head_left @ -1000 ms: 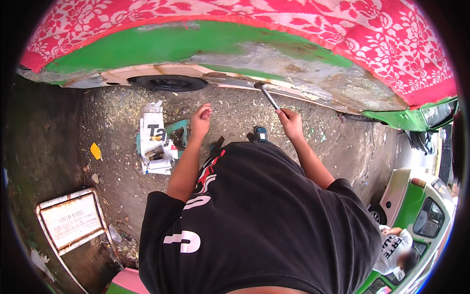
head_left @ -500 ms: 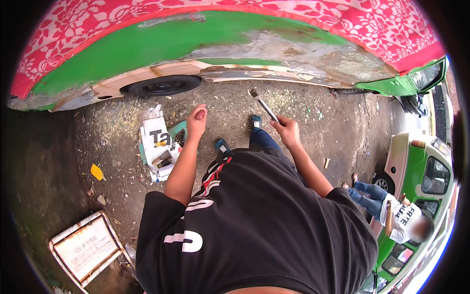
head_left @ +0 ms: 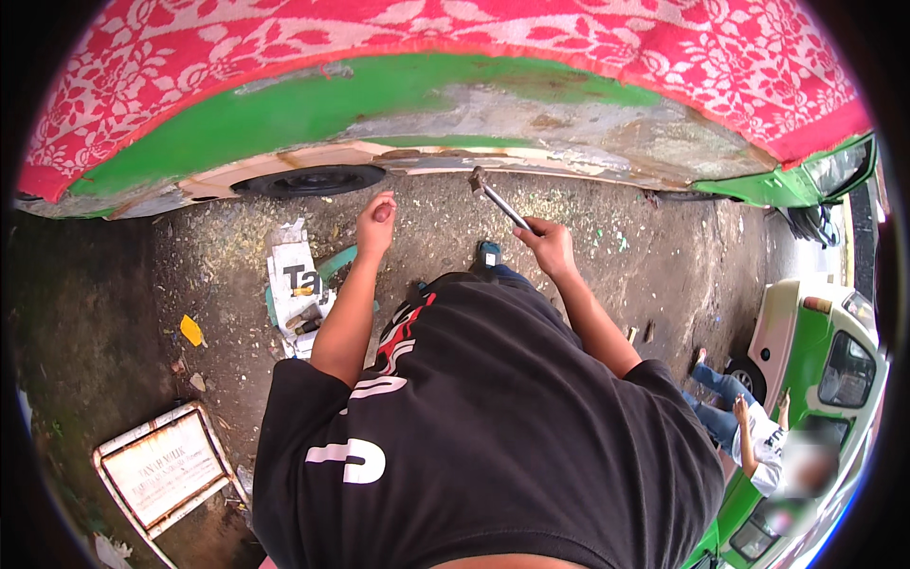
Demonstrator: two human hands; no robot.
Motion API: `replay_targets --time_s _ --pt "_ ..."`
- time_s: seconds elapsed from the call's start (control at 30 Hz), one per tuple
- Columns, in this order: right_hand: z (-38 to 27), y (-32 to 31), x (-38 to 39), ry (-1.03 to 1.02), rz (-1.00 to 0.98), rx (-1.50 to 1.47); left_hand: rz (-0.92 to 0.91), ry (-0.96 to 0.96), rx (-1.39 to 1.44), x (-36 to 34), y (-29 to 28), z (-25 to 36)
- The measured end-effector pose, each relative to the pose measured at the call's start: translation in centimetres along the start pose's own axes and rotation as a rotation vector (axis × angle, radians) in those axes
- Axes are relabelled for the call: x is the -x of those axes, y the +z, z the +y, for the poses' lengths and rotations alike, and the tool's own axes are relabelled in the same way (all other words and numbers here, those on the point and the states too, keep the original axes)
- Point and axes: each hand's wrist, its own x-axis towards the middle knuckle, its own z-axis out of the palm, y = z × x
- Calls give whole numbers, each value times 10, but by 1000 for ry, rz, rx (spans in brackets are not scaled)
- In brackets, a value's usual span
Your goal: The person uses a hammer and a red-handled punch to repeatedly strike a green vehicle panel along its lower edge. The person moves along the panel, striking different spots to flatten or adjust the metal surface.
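A hammer with a dark head and a pale metal shaft is gripped near its handle end by my right hand. Its head points up and left, close to the lower edge of a green van body with scraped grey and brown patches. To the left, my left hand is curled closed in front of the body, near the dark wheel. Whatever those fingers may hold is hidden. Neither hand touches the van.
A red floral cloth drapes over the van's top. On the chip-strewn ground lie a white sack with tools on it and a yellow scrap. A framed sign stands lower left. A person stands right, beside another green-white van.
The van and cloth now fill more of the top of the view. My right hand and the hammer have shifted slightly left; the left hand rose a little, still curled.
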Motion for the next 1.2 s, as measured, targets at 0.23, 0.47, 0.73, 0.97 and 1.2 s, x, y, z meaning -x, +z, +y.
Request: replay_targets --time_s 0.23,0.47,0.73,0.97,1.2 --pt "-6 -29 -55 -35 -141 33 27 -3 -55 -12 22 9" --pt "-19 -35 -93 -72 -254 34 145 51 -174 -28 27 15" --pt "-48 -15 -105 -61 -290 79 65 122 -261 -58 10 -3" --pt "-70 24 -91 -2 -225 -63 -132 86 -346 -79 -3 -12" --pt "-70 52 -61 101 -137 -111 -396 195 -411 -76 -21 -12"
